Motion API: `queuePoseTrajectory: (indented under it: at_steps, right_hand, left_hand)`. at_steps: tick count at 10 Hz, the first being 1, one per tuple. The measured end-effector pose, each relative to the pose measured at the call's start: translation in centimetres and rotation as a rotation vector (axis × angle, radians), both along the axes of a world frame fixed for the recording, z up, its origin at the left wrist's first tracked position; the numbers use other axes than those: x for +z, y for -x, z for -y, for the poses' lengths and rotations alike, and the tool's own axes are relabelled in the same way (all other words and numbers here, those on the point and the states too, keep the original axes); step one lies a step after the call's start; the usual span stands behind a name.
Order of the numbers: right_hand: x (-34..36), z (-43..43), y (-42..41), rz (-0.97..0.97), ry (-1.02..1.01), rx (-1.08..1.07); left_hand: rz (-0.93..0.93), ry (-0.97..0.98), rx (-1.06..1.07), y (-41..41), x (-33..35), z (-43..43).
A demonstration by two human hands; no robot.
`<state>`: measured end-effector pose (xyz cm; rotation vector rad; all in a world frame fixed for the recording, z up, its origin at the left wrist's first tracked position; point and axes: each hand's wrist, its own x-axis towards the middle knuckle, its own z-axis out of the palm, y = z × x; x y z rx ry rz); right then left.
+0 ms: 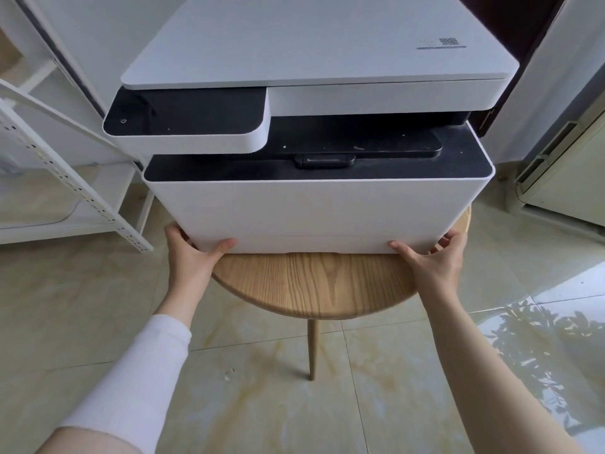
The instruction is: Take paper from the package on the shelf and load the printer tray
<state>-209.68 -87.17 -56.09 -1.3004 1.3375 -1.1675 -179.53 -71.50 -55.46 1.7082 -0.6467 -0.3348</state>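
Note:
A white printer (314,204) with a black top deck stands on a round wooden stool (314,283). Its paper tray (314,244) runs along the bottom of the front face and sits flush with the body. My left hand (193,253) grips the printer's lower left corner, thumb on the front face and fingers round the side. My right hand (435,257) grips the lower right corner the same way. No paper or package is in view.
A white metal shelf frame (75,188) stands at the left, close to the printer. A cream cabinet or appliance (563,178) stands at the right. The floor is glossy beige tile (294,404), and one stool leg (313,348) drops below the seat.

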Motion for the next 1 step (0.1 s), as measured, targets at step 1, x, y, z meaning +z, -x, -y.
queuePoseTrajectory:
  at_steps: [1]
  right_hand:
    - [1.10, -1.34, -0.24, 0.016, -0.058, -0.041]
  left_hand:
    - [-0.086, -0.067, -0.005, 0.73, -0.03, -0.39]
